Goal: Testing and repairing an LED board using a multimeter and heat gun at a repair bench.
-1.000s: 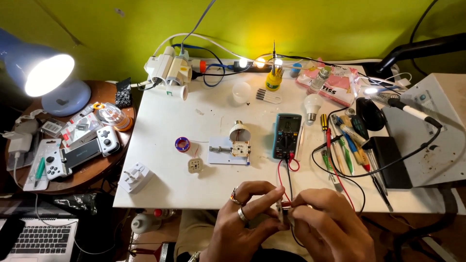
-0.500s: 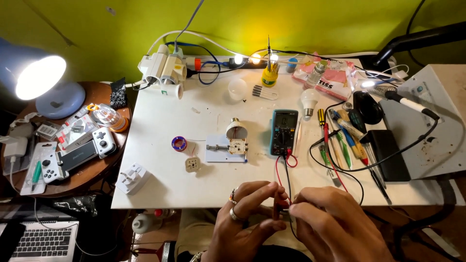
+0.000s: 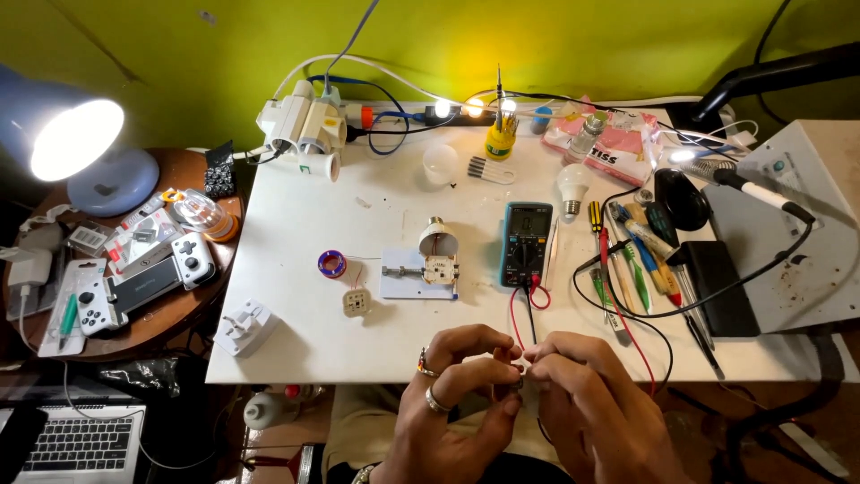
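- Red and black leads (image 3: 522, 309) run from the meter (image 3: 525, 243) down to both hands at the worktop (image 3: 296, 224) near edge.
- Left hand (image 3: 452, 394) and right hand (image 3: 587, 403): fingers pinched shut on a small part, too hidden to identify.
- Opened bulb (image 3: 438, 240) on its plate, apart; reassembly not done.

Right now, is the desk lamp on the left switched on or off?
On. The desk lamp has a brightly glowing white face inside its blue shade, beside the round side table.

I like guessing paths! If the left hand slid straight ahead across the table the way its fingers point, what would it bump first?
Probably the multimeter: the left hand points up-right toward it, though depth is unclear.
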